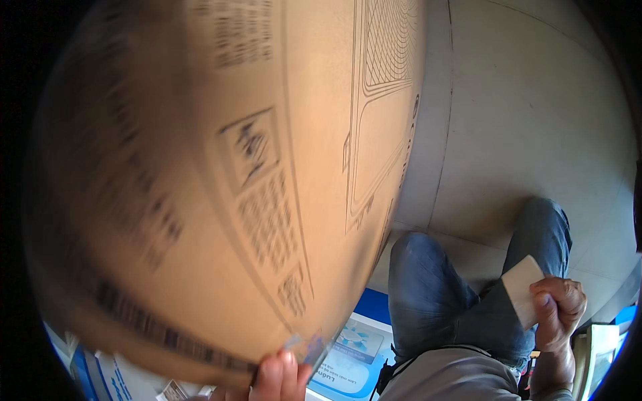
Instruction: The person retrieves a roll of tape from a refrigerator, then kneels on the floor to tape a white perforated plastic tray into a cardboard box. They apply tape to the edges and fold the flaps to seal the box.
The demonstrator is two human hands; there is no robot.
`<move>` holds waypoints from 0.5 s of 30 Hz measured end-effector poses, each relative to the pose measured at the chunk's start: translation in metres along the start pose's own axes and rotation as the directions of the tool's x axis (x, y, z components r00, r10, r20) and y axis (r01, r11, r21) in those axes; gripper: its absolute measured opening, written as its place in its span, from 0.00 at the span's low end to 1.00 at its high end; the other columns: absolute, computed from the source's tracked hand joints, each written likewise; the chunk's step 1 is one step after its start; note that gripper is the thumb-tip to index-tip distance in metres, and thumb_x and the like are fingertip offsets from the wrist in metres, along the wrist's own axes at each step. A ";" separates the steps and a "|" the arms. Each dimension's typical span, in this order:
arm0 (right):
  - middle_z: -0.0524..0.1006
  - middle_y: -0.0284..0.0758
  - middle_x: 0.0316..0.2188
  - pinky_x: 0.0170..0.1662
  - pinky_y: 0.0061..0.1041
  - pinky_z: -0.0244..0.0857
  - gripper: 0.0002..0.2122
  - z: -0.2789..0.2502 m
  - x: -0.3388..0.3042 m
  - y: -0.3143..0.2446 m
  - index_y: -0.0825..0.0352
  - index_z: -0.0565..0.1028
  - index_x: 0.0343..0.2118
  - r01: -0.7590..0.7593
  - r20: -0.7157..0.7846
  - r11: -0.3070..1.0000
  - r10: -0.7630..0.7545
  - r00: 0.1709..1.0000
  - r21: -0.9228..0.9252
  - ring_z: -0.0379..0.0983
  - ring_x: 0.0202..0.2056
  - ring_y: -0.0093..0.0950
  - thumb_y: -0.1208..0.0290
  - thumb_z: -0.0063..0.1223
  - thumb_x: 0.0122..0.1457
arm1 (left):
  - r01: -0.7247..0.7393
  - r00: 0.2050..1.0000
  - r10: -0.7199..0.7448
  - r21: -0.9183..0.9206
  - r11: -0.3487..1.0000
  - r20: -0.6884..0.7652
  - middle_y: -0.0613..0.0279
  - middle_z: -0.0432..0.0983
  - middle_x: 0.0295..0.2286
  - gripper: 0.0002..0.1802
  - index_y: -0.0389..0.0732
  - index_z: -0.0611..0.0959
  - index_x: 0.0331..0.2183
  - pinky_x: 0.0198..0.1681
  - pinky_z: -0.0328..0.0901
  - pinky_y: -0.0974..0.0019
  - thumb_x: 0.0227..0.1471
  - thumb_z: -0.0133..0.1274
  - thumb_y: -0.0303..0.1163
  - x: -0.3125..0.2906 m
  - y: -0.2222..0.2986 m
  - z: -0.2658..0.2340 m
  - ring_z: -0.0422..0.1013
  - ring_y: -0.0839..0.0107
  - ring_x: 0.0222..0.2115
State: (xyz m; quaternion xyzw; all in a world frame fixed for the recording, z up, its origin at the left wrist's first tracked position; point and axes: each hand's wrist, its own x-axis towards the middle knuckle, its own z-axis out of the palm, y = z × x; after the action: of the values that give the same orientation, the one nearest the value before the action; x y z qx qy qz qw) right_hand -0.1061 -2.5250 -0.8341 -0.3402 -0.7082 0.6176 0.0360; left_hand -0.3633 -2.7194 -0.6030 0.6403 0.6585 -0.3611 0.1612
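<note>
A big brown cardboard box [324,207] with dark line drawings and print fills the left and middle of the head view, very near and partly blurred. At its lower edge are the fingertips of my left hand [277,375], gripping the box by its corner; the rest of that hand is mostly hidden. Clear tape shows on the box beside these fingers. Over my lap at the right, my right hand [562,311] pinches a flat, pale tan rectangular piece [520,287] between thumb and fingers. Whether that piece is cardboard or wood I cannot tell.
Large pale grey floor tiles [511,107] lie at the right. My legs in blue jeans [431,294] are bent beside the box. A blue and white printed panel [351,354] stands below the box, and a pale-framed object [598,354] is at the lower right.
</note>
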 end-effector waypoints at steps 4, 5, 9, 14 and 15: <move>0.78 0.35 0.19 0.28 0.24 0.62 0.10 -0.027 -0.021 0.012 0.70 0.82 0.29 0.036 -0.059 0.999 -0.036 0.998 -0.009 0.72 0.19 0.26 0.67 0.59 0.58 | 0.358 0.922 -0.364 0.068 0.931 0.133 0.51 0.78 0.54 0.23 0.35 0.86 0.48 0.20 0.63 0.66 0.53 0.63 0.38 0.017 0.072 0.018 0.66 0.70 0.16; 0.77 0.35 0.19 0.28 0.25 0.62 0.10 -0.034 -0.025 0.013 0.70 0.81 0.29 0.052 -0.059 0.999 -0.052 0.997 0.010 0.71 0.19 0.26 0.67 0.59 0.58 | 0.377 0.904 -0.390 0.103 0.920 0.177 0.55 0.77 0.55 0.21 0.36 0.87 0.47 0.19 0.61 0.68 0.53 0.62 0.36 0.023 0.081 0.019 0.65 0.72 0.15; 0.76 0.35 0.18 0.27 0.25 0.59 0.09 -0.067 -0.042 0.022 0.70 0.81 0.29 0.065 -0.070 0.997 -0.061 0.996 0.052 0.69 0.19 0.25 0.69 0.59 0.59 | 0.440 0.835 -0.444 0.090 0.893 0.325 0.54 0.70 0.62 0.26 0.34 0.83 0.52 0.20 0.65 0.70 0.53 0.60 0.37 0.050 0.113 0.039 0.70 0.73 0.16; 0.75 0.33 0.19 0.26 0.23 0.57 0.08 -0.119 -0.047 0.003 0.71 0.81 0.30 0.229 -0.212 0.972 -0.235 0.949 -0.051 0.68 0.20 0.22 0.71 0.58 0.59 | 0.519 0.818 -0.518 0.067 0.852 0.250 0.49 0.61 0.67 0.35 0.32 0.74 0.60 0.22 0.72 0.66 0.55 0.59 0.40 0.072 0.109 0.059 0.79 0.70 0.20; 0.75 0.33 0.19 0.27 0.23 0.56 0.07 -0.127 -0.053 0.003 0.71 0.81 0.30 0.231 -0.230 0.970 -0.241 0.943 -0.072 0.67 0.20 0.21 0.72 0.58 0.59 | 0.547 0.810 -0.539 0.033 0.836 0.231 0.49 0.60 0.67 0.36 0.32 0.73 0.61 0.22 0.73 0.65 0.56 0.59 0.40 0.074 0.113 0.065 0.79 0.70 0.20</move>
State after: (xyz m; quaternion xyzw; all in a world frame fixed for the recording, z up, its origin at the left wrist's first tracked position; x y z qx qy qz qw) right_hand -0.0043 -2.4447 -0.7875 -0.3250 -0.7480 0.5479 0.1864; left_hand -0.2800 -2.7193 -0.7277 0.3763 0.7966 -0.4525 0.1379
